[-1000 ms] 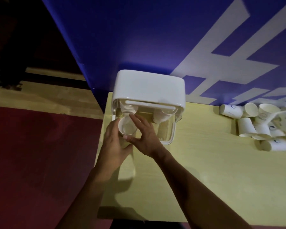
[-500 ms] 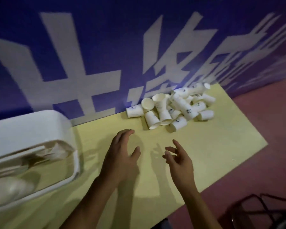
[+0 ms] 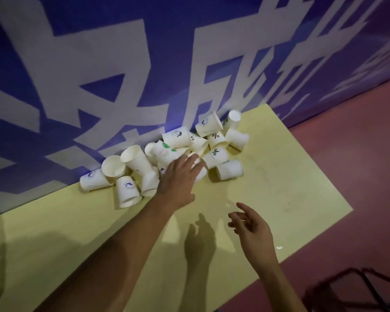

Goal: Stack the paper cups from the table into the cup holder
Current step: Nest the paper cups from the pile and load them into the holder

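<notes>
Left hand (image 3: 178,179) lies grip spread flat on the paper cups (image 3: 176,137); right hand (image 3: 252,228), at its four o'clock, hovers over the table (image 3: 279,199), grip loose, empty.

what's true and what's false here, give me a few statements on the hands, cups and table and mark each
1. The left hand is at the cups, fingers stretched over them. True.
2. The right hand holds a cup. False: it holds nothing and hangs over the bare table, fingers loosely curled.
3. The cups stand in one neat stack. False: they lie in a loose heap, most on their sides.
4. The heap sits against the wall, at the table's far edge. True.
5. One cup bears a % mark. True.
</notes>
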A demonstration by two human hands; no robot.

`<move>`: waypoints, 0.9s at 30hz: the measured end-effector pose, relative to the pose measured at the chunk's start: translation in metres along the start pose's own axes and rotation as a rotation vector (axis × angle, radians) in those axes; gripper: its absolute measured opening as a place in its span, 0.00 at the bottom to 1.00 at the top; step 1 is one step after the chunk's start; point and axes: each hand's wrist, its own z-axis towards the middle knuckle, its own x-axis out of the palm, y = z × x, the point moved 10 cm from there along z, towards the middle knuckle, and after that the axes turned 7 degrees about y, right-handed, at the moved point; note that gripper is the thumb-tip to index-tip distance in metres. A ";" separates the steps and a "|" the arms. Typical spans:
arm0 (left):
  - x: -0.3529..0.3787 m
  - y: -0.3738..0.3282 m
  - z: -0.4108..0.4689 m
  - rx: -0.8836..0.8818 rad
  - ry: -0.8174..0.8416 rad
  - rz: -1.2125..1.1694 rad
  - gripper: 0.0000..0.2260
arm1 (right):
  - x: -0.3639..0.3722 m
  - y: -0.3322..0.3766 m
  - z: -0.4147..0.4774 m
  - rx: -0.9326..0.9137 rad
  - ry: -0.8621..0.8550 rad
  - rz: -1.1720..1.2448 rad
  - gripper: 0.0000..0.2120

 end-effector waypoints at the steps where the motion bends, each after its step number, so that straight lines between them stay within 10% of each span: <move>1: 0.006 -0.009 0.015 0.042 0.061 0.117 0.42 | -0.010 -0.004 0.011 0.008 -0.002 -0.033 0.15; 9: 0.014 -0.019 0.059 0.186 0.289 0.389 0.35 | -0.055 -0.007 0.107 0.026 0.023 -0.265 0.26; 16: -0.057 0.000 0.016 -0.184 -0.138 -0.930 0.34 | -0.014 0.014 0.211 -0.126 0.378 -0.752 0.54; 27: 0.004 0.040 -0.103 -0.408 -0.265 -1.210 0.33 | -0.016 0.027 0.163 -0.208 0.264 -0.534 0.36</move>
